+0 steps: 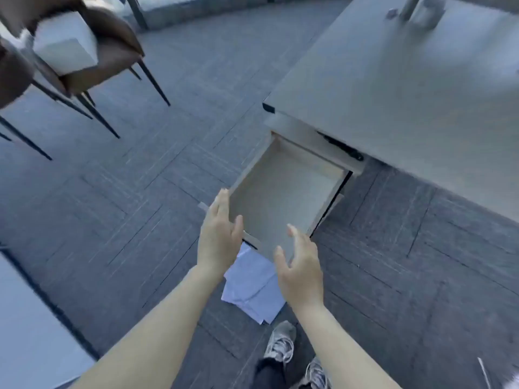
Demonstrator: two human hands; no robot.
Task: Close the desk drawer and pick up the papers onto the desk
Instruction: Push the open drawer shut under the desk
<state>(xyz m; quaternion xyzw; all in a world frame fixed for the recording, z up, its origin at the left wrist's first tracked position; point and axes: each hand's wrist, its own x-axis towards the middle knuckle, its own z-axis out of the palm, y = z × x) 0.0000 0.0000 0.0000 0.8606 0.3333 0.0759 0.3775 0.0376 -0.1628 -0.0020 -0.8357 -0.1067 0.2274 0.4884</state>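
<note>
The desk drawer (283, 189) stands pulled far out from under the grey desk (393, 88), and its pale inside holds nothing. My left hand (217, 235) is open, fingers spread, at the drawer's front left corner. My right hand (299, 266) is open too, just in front of the drawer's front edge; whether either hand touches the drawer I cannot tell. White papers (252, 287) lie on the dark carpet below the drawer front, between my forearms, partly hidden by my hands.
Brown chairs (106, 51) with thin black legs stand at the far left, a white box (66, 42) on one seat. A white surface (25, 327) fills the lower left corner. My sneakers (280, 343) stand just behind the papers. A metal post (410, 7) rises from the desk.
</note>
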